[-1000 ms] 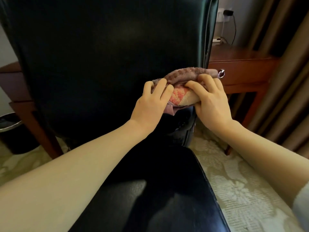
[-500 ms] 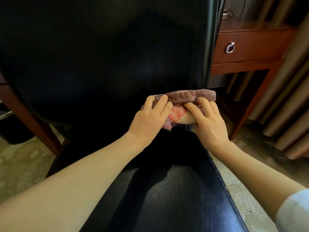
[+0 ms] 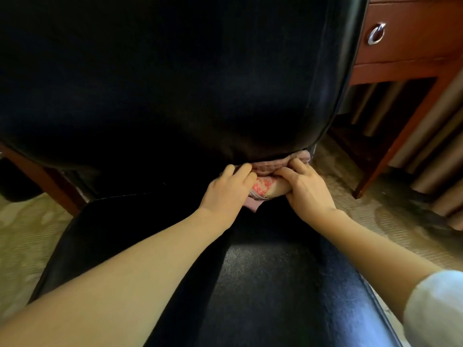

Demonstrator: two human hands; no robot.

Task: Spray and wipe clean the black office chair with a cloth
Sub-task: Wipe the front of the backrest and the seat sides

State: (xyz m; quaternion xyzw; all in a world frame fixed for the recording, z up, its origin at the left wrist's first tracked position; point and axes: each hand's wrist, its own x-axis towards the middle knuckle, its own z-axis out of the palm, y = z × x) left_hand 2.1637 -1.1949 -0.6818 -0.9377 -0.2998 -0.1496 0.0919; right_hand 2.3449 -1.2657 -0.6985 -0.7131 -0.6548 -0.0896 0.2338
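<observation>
The black office chair (image 3: 175, 83) fills the view, its backrest upright and its seat below. A folded mauve and pink cloth (image 3: 265, 180) lies at the gap under the backrest's lower right edge. My left hand (image 3: 225, 194) presses on the cloth's left part with fingers bent over it. My right hand (image 3: 305, 189) grips the cloth's right part, thumb underneath and fingers curled on top. The cloth's upper edge is tucked under the backrest's bottom edge.
A reddish wooden desk (image 3: 406, 58) with a ring-handled drawer (image 3: 375, 33) stands at the right, its leg (image 3: 390, 146) close to the chair. Beige curtains (image 3: 441, 151) hang behind it. Patterned carpet (image 3: 22, 234) shows on both sides of the seat.
Both hands slid the cloth down the backrest's right side, from mid-height to its bottom edge near the seat gap. The view tilted down and closer.
</observation>
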